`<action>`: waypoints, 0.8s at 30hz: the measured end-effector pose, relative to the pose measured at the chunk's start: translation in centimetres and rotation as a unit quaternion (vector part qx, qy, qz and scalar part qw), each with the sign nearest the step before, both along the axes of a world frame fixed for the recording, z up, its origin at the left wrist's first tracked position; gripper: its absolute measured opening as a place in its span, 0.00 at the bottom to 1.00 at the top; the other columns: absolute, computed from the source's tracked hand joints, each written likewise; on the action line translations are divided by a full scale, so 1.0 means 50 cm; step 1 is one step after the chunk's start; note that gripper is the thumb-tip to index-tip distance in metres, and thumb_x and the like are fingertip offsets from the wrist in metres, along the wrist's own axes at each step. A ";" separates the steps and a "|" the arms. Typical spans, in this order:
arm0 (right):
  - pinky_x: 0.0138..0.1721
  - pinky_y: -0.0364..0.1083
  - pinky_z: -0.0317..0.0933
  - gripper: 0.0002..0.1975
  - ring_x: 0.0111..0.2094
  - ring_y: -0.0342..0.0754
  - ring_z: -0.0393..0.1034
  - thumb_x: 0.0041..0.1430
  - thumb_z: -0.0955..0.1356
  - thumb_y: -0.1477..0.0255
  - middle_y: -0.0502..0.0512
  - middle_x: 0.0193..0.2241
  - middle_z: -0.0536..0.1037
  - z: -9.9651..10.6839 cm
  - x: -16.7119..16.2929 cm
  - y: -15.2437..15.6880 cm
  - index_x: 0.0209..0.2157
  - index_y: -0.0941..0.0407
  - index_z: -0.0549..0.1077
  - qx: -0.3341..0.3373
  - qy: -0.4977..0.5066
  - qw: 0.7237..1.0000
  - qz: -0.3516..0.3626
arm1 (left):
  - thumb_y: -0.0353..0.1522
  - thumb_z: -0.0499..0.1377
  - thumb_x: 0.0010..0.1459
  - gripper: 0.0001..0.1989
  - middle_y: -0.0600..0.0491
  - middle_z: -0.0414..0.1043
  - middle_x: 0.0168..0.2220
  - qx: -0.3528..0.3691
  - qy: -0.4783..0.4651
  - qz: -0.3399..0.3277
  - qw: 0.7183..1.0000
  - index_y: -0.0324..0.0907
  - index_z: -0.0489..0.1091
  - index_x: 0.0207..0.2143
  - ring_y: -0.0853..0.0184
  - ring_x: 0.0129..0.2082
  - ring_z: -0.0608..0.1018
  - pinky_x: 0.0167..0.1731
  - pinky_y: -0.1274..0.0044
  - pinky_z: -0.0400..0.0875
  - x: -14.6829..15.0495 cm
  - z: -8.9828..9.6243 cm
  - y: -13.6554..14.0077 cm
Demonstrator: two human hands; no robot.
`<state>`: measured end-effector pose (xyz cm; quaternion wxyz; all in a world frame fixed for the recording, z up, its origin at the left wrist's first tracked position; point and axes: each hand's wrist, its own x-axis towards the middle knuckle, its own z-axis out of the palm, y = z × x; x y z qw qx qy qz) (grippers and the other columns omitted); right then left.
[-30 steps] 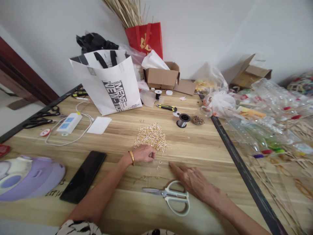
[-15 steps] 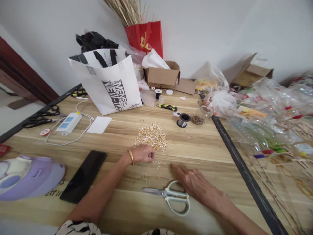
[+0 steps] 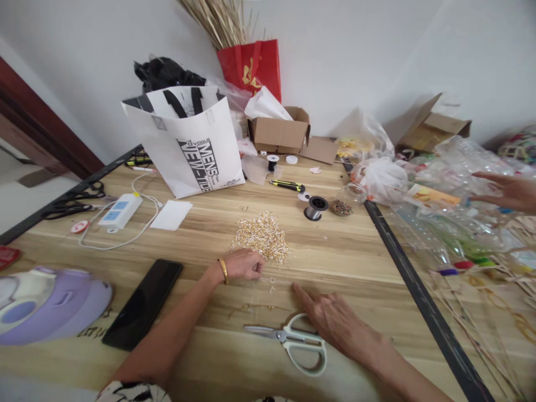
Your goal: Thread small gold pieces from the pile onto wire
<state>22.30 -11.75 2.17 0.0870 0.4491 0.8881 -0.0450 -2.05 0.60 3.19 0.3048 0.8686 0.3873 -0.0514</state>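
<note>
A thin, pale chain (image 3: pixel 273 281) with a small ring lies stretched on the wooden table between my hands. My left hand (image 3: pixel 243 264), with a gold bangle at its wrist, is closed, its fingertips at the chain's left end. At the right end rests the stretched index finger of my right hand (image 3: pixel 329 312), which lies palm down. Just beyond my left hand is a heap of small gold and white beads (image 3: pixel 260 234). Nearer me lies a second, gold-coloured chain (image 3: pixel 270 307). Scissors with pale handles (image 3: pixel 304 341) lie beside my right hand.
A black phone (image 3: pixel 143 304) and a purple object (image 3: pixel 71 304) lie left. Farther back are a white bag (image 3: pixel 188 148), a wire spool (image 3: pixel 315 208), a jar (image 3: pixel 342 206) and a cutter (image 3: pixel 287 185). Another person's hand (image 3: pixel 508 191) is over plastic bottles (image 3: pixel 435 234) at right.
Another person's hand has come into view from the right, over the bottles. My own two hands and the chain have stayed nearly still.
</note>
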 end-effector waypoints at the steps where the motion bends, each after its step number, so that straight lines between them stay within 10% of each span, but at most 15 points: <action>1: 0.30 0.44 0.57 0.34 0.30 0.49 0.70 0.52 0.59 0.85 0.59 0.33 0.76 0.003 -0.001 0.001 0.61 0.60 0.47 0.001 0.004 1.000 0.005 | 0.30 0.61 0.45 0.02 0.58 0.68 0.19 -0.001 0.000 0.000 1.000 0.41 0.72 0.23 0.73 0.20 0.66 0.20 0.81 0.51 0.000 0.000 0.000; 24: 0.30 0.43 0.57 0.23 0.34 0.48 0.69 0.56 0.60 0.83 0.59 0.38 0.72 0.049 -0.025 0.085 0.54 0.55 0.58 0.028 0.014 0.999 0.009 | 0.27 0.59 0.46 0.03 0.58 0.71 0.21 0.007 -0.019 0.012 1.000 0.40 0.73 0.26 0.73 0.22 0.70 0.22 0.83 0.57 -0.008 0.009 0.009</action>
